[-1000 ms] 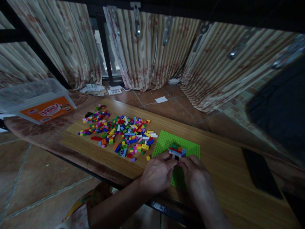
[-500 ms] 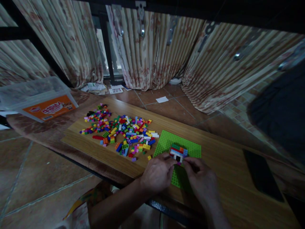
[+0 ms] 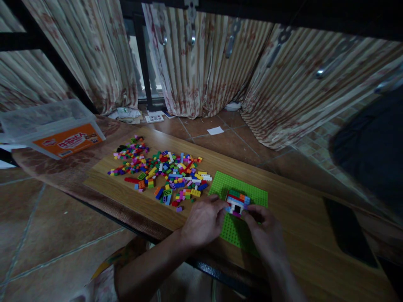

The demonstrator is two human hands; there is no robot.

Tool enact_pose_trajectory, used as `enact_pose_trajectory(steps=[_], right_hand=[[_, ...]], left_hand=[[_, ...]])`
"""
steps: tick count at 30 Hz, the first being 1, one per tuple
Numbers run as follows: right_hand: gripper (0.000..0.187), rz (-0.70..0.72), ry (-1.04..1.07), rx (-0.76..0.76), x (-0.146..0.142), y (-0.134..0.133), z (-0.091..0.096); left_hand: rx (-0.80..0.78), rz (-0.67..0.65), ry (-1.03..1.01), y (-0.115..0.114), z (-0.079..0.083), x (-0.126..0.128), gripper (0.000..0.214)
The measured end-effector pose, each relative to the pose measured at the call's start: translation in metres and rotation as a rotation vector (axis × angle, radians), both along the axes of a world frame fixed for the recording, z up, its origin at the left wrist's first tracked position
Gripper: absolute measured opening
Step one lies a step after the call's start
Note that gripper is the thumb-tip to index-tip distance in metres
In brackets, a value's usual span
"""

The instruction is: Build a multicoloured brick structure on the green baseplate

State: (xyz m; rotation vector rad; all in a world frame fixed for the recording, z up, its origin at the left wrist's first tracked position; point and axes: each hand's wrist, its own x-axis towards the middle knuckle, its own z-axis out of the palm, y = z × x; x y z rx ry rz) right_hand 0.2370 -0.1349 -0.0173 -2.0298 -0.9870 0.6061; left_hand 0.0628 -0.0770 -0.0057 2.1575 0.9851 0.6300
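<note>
A left hand [image 3: 203, 218] and a right hand [image 3: 267, 228] flanked a small brick build [image 3: 237, 202], fingertips touching its left and right sides; whether either hand was clamped on it could not be told. At far left, a clear plastic box [image 3: 69, 142] with an orange label stood on a patterned cloth [image 3: 59, 170], beyond the left end of the wooden counter [image 3: 292, 209]. Loose multicolored bricks [image 3: 179, 185] spread over the counter's left half, from near its far left corner toward its middle. Right of them lay a green baseplate [image 3: 233, 230], partly under the hands. The build, topped in green, red and orange with a black square in its white front, sat on or just above the plate. A dark flat slab [image 3: 349, 230] lay toward the counter's right end.
</note>
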Motion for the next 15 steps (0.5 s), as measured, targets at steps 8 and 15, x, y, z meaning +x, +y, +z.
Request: enact_pose_trajectory(steps=[8, 15], right_hand=[[0.029, 0.0, 0.047, 0.01, 0.0028, 0.0006, -0.001], [0.031, -0.005, 0.139, -0.003, 0.0018, 0.0036, 0.0007]], left_hand=[[0.014, 0.011, 0.004, 0.0004, -0.0035, -0.0006, 0.026], [0.005, 0.007, 0.015, 0.0001, -0.0025, -0.0001, 0.025]])
